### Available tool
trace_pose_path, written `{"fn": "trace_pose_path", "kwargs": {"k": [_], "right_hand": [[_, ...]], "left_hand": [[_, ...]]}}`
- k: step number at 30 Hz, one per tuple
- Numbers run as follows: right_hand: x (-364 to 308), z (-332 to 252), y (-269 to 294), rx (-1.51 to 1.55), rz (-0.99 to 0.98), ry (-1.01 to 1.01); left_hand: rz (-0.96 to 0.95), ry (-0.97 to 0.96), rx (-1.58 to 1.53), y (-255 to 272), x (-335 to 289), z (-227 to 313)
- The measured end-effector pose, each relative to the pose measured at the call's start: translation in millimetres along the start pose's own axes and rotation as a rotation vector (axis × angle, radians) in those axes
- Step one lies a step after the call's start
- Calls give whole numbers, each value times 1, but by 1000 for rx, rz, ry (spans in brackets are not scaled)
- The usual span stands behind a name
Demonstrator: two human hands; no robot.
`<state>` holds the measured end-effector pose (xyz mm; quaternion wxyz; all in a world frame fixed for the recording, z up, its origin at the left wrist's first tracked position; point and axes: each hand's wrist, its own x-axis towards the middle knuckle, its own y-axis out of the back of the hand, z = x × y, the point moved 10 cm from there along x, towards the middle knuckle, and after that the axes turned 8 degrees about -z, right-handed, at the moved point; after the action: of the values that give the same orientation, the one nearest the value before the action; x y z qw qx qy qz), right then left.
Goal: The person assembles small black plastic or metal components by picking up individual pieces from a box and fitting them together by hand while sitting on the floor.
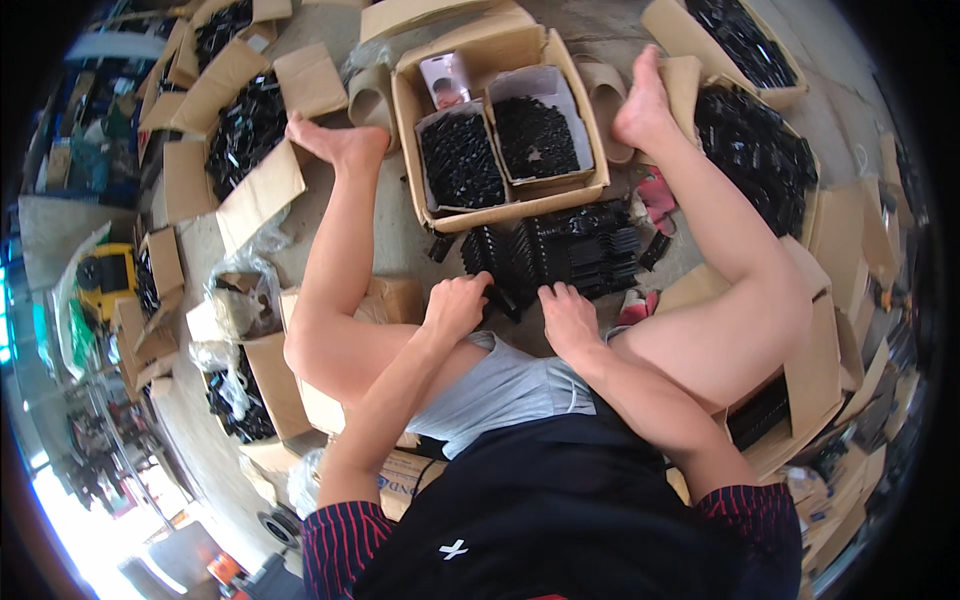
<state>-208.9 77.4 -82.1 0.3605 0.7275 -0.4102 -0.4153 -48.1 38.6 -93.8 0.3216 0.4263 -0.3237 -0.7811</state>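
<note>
My left hand (457, 305) is closed, its fingertips pinching a small black part (503, 300) at the near left of the stacked pieces. In front of both hands lie rows of ribbed black parts (560, 250), set side by side on the floor between my legs. My right hand (570, 318) is at their near edge, fingers curled with the tips against the pieces; what it grips, if anything, is hidden. Beyond the rows stands an open cardboard box (510, 212) holding two inner boxes of small black pieces (462, 160) and a pink-and-white item (443, 80).
Open cartons of black parts (247, 130) flank me on the left, with more black parts (755, 155) on the right. Tan slippers (372, 105) lie by the central box. A pink-and-grey glove (656, 200) rests right of the rows. Plastic bags (243, 295) lie at the left.
</note>
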Motion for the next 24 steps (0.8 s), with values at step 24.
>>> {"fn": "trace_pose_path", "kwargs": {"k": [24], "right_hand": [[8, -2, -22, -136, 13, 77]], "left_hand": [[-73, -128, -1714, 54, -53, 84]]}}
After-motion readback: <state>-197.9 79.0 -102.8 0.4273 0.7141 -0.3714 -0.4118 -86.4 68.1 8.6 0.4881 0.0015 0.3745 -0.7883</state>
